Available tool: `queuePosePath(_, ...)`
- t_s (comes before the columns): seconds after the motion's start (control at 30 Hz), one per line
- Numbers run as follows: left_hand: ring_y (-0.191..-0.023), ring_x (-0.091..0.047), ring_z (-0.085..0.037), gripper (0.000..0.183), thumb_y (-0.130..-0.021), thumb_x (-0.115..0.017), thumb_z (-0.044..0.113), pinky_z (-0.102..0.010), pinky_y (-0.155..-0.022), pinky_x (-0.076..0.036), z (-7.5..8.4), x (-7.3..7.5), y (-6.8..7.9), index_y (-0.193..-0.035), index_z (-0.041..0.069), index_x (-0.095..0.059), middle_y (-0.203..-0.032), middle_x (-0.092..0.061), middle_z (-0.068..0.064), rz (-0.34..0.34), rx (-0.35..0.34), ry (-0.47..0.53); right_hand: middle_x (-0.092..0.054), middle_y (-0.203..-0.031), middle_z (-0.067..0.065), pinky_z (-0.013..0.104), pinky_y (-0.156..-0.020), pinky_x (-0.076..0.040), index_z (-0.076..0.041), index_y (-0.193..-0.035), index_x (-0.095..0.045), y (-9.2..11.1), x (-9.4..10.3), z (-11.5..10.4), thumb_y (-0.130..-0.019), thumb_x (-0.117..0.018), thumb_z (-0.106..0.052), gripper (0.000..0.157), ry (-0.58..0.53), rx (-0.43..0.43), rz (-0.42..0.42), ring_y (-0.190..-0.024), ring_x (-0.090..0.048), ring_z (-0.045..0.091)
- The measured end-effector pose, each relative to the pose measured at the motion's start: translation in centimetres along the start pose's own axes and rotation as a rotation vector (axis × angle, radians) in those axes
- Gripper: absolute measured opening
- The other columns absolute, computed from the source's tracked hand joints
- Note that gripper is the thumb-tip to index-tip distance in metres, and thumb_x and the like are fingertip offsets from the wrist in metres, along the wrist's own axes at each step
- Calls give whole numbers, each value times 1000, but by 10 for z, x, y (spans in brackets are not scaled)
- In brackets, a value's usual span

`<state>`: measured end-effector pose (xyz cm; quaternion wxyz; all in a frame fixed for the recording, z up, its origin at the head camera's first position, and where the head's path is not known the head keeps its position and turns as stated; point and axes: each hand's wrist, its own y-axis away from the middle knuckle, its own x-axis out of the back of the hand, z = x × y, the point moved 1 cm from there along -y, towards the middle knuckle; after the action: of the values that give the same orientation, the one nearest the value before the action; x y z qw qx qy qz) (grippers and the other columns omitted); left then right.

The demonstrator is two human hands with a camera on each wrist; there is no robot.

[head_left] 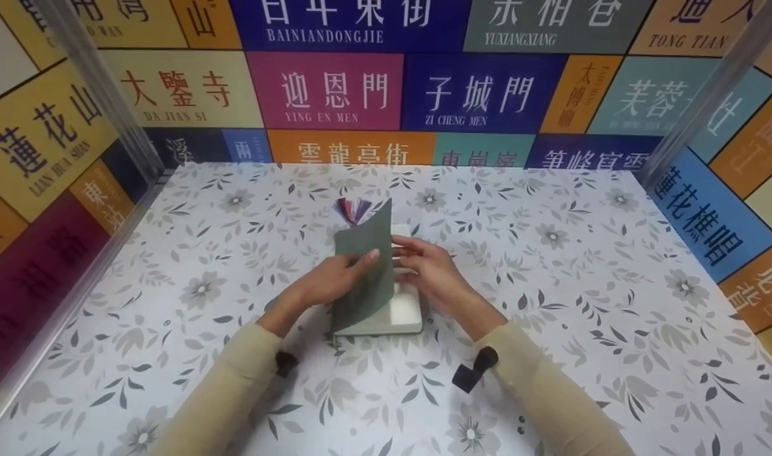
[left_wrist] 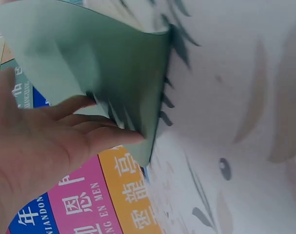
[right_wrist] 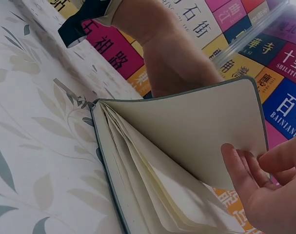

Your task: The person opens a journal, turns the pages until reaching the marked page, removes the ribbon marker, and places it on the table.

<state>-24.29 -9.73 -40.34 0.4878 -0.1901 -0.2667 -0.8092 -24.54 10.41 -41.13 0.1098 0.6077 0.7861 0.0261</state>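
A green-covered notebook (head_left: 363, 297) lies on the table with its front cover raised and tilted up. Cream pages (right_wrist: 162, 195) show beneath it in the right wrist view, slightly fanned. My left hand (head_left: 335, 275) rests against the outside of the cover, its thumb lying on the green surface. In the left wrist view its extended fingers (left_wrist: 104, 139) touch the cover close to the spine. At the cover's free edge, my right hand (head_left: 433, 269) reaches in from the right. Its fingers (right_wrist: 238, 168) touch the cover's pale inner side, only loosely bent.
A small fan of pink, purple and white strands (head_left: 353, 210) sticks out past the notebook's far edge. White cloth with grey leaves and flowers covers the table (head_left: 234, 373). Panels with coloured lettering (head_left: 325, 92) enclose the back and sides, with clear edge strips (head_left: 107, 95) at the corners.
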Motion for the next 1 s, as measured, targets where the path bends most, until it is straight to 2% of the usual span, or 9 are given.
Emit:
queuePosePath(0.13, -147, -40, -35, 95, -91, -32, 81, -57, -118, -36, 6, 5, 0, -160, 16, -25, -162, -36, -15, 13, 15, 78, -58, -140, 14, 37, -99, -57, -11, -148, -49, 0, -4, -1, -99, -41, 3, 52, 42, 47, -76, -118, -61, 21)
queuePosePath(0.23, -147, -38, -36, 96, -91, -32, 81, -56, -119, -35, 8, 8, 1, -161, 15, -22, -162, -34, -17, 24, 20, 82, -54, -145, 13, 40, -104, -54, -13, -151, -45, 0, -6, -1, -98, -41, 4, 56, 62, 68, -133, -127, -58, 25)
queuePosePath(0.37, -147, -39, -38, 96, -92, -38, 77, -55, -117, -39, 10, 12, 3, -159, 11, -22, -162, -33, -20, 35, 35, 94, -48, -151, 13, 38, -109, -51, -11, -154, -40, 0, -10, -1, -97, -45, 3, 59, 107, 85, -199, -137, -51, 31)
queuePosePath(0.43, -145, -40, -40, 94, -93, -44, 73, -56, -113, -43, 10, 15, 3, -159, 10, -22, -162, -32, -22, 29, 39, 150, -47, -153, 14, 37, -110, -50, -10, -154, -40, 1, -12, -1, -97, -46, 3, 59, 142, 106, -216, -139, -50, 33)
queuePosePath(0.6, -140, -47, -39, 82, -97, -46, 63, -57, -105, -51, 8, 23, 6, -156, 9, -30, -156, -40, -22, 16, 64, 258, -49, -154, 15, 43, -115, -45, -8, -151, -44, 1, -11, 4, -97, -45, 4, 55, 249, 188, -247, -138, -50, 35)
queuePosePath(0.73, -138, -51, -38, 66, -101, -40, 53, -53, -102, -54, 5, 32, 10, -147, 6, -40, -151, -48, -20, -2, 36, 273, -51, -152, 14, 47, -118, -40, -8, -149, -47, 1, -9, 9, -98, -46, 3, 52, 370, 231, -268, -139, -49, 36)
queuePosePath(0.87, -136, -53, -38, 60, -104, -35, 45, -49, -100, -56, 1, 41, 15, -148, 5, -40, -151, -49, -20, -11, 18, 284, -51, -152, 10, 46, -115, -44, -11, -146, -52, 1, -5, 15, -100, -49, -3, 47, 469, 212, -253, -138, -52, 34)
queuePosePath(0.93, -134, -55, -38, 60, -104, -35, 43, -49, -101, -55, -1, 45, 18, -151, 6, -37, -151, -49, -21, 0, 17, 288, -52, -152, 9, 44, -110, -48, -14, -144, -55, 2, -4, 18, -100, -52, -6, 45, 525, 204, -239, -133, -56, 34)
queuePosePath(1.0, -133, -56, -39, 60, -104, -36, 40, -49, -101, -55, -3, 51, 22, -153, 6, -34, -150, -49, -21, 19, 11, 296, -52, -153, 8, 44, -110, -48, -17, -143, -57, 4, -3, 19, -100, -54, -8, 44, 581, 203, -242, -134, -54, 33)
